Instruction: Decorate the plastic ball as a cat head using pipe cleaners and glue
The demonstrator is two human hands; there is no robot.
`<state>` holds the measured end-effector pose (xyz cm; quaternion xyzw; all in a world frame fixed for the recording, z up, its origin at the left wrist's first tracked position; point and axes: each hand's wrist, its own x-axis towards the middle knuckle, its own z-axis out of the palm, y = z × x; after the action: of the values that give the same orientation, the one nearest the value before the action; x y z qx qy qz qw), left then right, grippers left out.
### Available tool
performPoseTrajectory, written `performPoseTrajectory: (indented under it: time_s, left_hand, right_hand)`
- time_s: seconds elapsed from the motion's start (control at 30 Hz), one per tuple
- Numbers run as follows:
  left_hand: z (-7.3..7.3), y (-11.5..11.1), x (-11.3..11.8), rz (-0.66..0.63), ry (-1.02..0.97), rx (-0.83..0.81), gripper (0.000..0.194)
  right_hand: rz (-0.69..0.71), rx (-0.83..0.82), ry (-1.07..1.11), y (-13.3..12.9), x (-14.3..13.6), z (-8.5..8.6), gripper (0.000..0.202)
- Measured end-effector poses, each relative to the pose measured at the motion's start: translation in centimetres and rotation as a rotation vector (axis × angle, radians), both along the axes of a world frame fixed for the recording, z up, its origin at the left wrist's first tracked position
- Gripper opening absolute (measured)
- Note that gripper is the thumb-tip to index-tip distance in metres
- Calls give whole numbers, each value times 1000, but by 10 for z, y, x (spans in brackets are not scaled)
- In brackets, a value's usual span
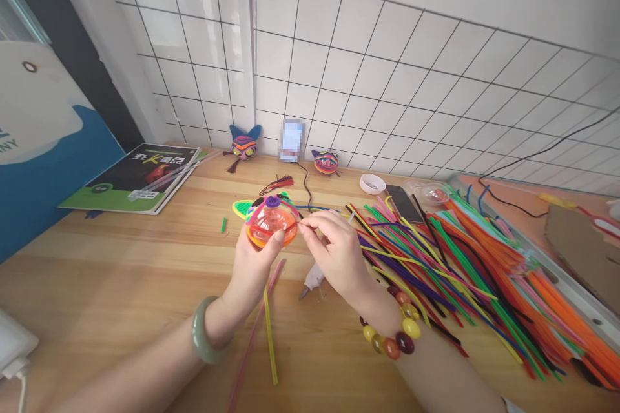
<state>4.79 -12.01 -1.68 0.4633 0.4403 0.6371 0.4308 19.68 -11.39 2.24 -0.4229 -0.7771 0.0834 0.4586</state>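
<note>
My left hand (259, 258) wraps round a clear plastic ball (272, 222) trimmed with bright pipe cleaners, its thumb pressed on the front. Green ears and a purple coil sit along the ball's top, and orange runs round its lower edge. At the ball's right side, my right hand (334, 248) pinches the end of a thin red pipe cleaner (290, 227) that lies across the clear front. Beneath that hand a pale glue gun (314, 279) rests on the table, partly hidden. A yellow pipe cleaner (270, 335) and a pink one (254, 329) lie below the ball.
Many loose pipe cleaners (436, 258) cover the right side. Two decorated heads, one blue-eared (245, 142) and one smaller (326, 162), stand by the wall near a lit phone (291, 141). A bowl (372, 184), dark phone (404, 203) and book (140, 177) lie around.
</note>
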Motion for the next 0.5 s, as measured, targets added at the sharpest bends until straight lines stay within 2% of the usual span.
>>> performPoseTrajectory:
  time_s: [0.27, 0.5]
  left_hand:
    - [-1, 2, 0, 55, 40, 20, 45]
    - [3, 1, -1, 90, 68, 73, 48]
  right_hand:
    - [-3, 56, -2, -1, 0, 1, 13]
    - [-1, 99, -12, -3, -4, 9, 14]
